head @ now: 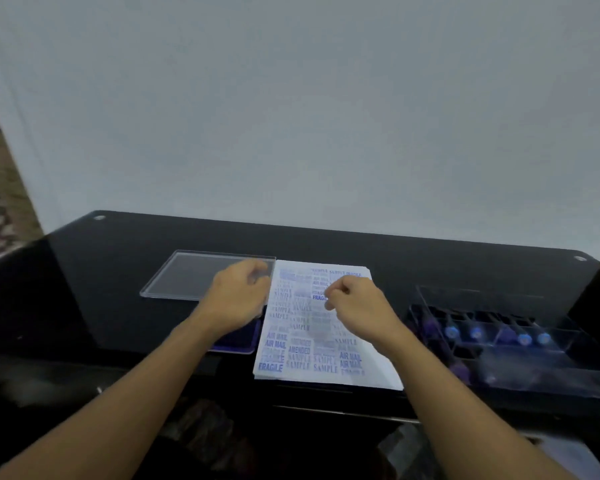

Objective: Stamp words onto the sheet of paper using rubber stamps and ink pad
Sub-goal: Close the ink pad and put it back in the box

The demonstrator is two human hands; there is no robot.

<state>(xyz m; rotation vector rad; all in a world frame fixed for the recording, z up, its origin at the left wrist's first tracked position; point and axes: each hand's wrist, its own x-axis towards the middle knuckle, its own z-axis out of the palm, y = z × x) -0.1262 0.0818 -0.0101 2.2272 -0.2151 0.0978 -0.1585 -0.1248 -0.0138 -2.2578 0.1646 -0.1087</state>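
- Left forearm (125,393) and right forearm (465,403) reach in from the near edge, one on either side of the sheet.
- Sheet of paper (302,355) lies flat on the dark tabletop (101,306) between them. Its long axis runs away from the person, and it is crowded with blue words: FRAGILE, SAMPLE, AIR MAIL, AMENDED.
- Ink pad (239,341), dark blue, lies just beside the sheet's left edge, mostly hidden under the left wrist.
- Left hand (238,296) hovers over the pad's far end and the sheet's left edge with fingers loosely curled. Through the blur I cannot tell whether they grip anything.
- Right hand (357,306) is over the sheet's far half, its fingers (336,292) curled, thumb and forefinger close together beside a dark FRAGILE print. No stamp shows in them, so I cannot tell whether they hold one.
- Stamp tray (551,372), clear, sits to the right of the sheet, with rubber stamps (475,332) in a row inside it. The right hand is nearer to it, and nothing stands between them.
- Clear lid (194,275) lies beyond the pad, against the sheet's far left corner.
- Pale wall (291,116) closes the view.
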